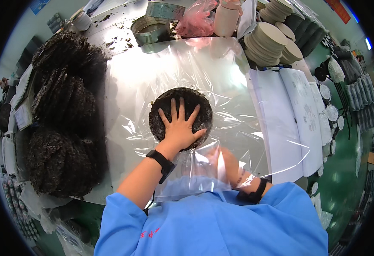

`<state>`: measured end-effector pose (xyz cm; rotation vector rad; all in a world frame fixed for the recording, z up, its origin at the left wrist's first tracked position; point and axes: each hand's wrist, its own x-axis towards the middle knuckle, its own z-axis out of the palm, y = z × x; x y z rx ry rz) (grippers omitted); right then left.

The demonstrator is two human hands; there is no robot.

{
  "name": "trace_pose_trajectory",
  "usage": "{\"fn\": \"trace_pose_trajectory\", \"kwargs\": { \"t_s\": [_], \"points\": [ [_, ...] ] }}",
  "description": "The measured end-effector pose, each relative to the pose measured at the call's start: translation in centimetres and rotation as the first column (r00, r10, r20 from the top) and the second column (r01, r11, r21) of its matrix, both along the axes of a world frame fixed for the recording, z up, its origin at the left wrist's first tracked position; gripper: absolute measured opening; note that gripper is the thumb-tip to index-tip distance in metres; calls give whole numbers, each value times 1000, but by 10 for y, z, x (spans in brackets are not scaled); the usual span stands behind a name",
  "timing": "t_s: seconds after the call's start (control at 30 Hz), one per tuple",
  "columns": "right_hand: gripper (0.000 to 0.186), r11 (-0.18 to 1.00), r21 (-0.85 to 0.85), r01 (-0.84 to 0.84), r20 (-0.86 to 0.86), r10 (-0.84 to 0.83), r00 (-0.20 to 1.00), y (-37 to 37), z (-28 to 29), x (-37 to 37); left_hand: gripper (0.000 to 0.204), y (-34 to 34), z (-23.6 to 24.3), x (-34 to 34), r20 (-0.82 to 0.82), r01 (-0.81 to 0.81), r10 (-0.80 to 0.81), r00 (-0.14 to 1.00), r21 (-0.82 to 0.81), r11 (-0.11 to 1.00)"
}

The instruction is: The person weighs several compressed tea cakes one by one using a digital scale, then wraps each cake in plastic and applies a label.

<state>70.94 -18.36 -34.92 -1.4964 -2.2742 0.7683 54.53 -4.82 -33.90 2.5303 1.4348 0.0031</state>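
Head: left hand (179, 128) spread on one dark disc (205, 116); right hand (225, 161) blurred, grip unclear.

**Pale, shiny table (121, 26) is carrying varied loads**

Ragged dark-brown layered stacks (63, 158) are sitting around nine o'clock, grey metal rings (157, 38) at eleven, a translucent pink plastic bag (194, 22) at twelve, round cream disc stacks (266, 42) toward two. Clear plastic film (238, 115) is covering the centre.

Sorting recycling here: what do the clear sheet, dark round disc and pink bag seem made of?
The clear sheet looks like glossy plastic film: see-through, with sharp glints and creases. The dark round disc is matte and rough-surfaced, possibly pressed dried plant matter; the look leaves that open. The pink bag seems thin, translucent plastic, judging by its crinkles.
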Motion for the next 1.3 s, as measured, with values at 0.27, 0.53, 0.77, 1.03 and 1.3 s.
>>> {"fn": "trace_pose_trajectory", "kwargs": {
  "t_s": [0.27, 0.53, 0.77, 1.03, 1.3],
  "points": [
    [95, 832, 525, -182, 148, 121, 982, 66, 44, -45, 65, 23, -6, -32, 451, -27, 212, 867, -383, 923],
    [42, 948, 311, -68, 123, 31, 992, 69, 44, -49, 63, -126, 125, -106, 609, 407, 141, 781, -666, 625],
    [39, 988, 142, 55, 130, -74, 989, 75, 44, -62, 83, -120, 58, -65, 645, -280, 188, 741, 42, 959],
    [46, 829, 439, 346, -281, -240, 929, 59, 17, 24, 100, -19, 23, 0, 103, -114, 92, 990, 227, 967],
    [24, 922, 290, 257, -57, -251, 966, 108, 88, 14, 66, -39, 35, 17, 127, 23, -14, 992, -72, 997]
  ]
}}
